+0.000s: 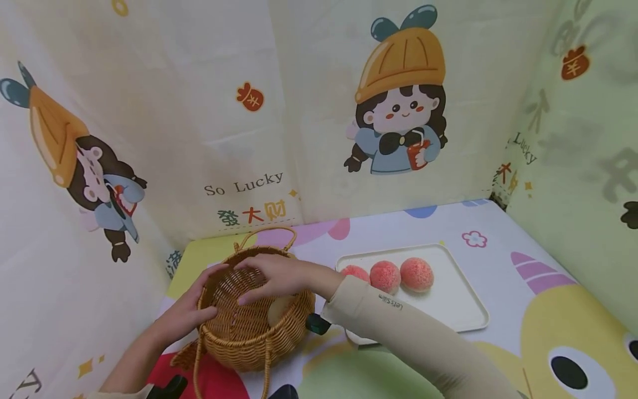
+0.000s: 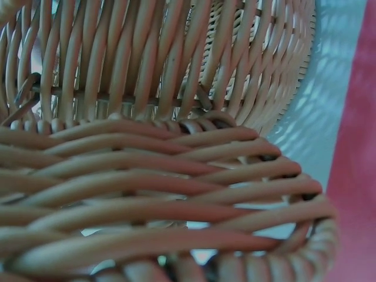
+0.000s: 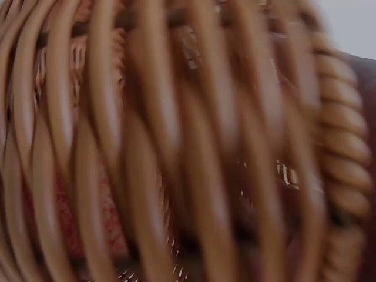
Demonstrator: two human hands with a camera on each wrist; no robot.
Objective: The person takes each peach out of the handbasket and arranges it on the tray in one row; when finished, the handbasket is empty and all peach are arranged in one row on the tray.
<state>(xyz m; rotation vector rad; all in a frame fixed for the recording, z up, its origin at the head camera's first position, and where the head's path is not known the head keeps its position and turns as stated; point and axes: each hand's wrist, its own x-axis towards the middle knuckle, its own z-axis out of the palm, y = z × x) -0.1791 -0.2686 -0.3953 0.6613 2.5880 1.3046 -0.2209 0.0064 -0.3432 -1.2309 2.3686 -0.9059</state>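
Note:
A round wicker basket (image 1: 244, 354) stands on the table, its mouth towards me. My left hand (image 1: 186, 313) holds its left rim, the thumb lying over the edge. Above the basket's mouth is my right hand (image 1: 279, 274), with fingers and thumb apart and nothing visible between them. A pale round thing (image 1: 280, 310) lies inside on the right, partly behind the rim. In the right wrist view, a red speckled surface (image 3: 67, 217) shows through the basket's weave (image 3: 205, 153). The left wrist view shows only wickerwork (image 2: 147, 194) and tabletop; neither hand is identifiable there.
Right of the basket lies a white rectangular tray (image 1: 458, 310) with three pink speckled peach-like balls (image 1: 385, 277), the leftmost partly covered by my right forearm. A handle loop (image 1: 266, 230) rises behind the basket. Printed cloth walls (image 1: 319, 111) surround the patterned tabletop (image 1: 379, 371).

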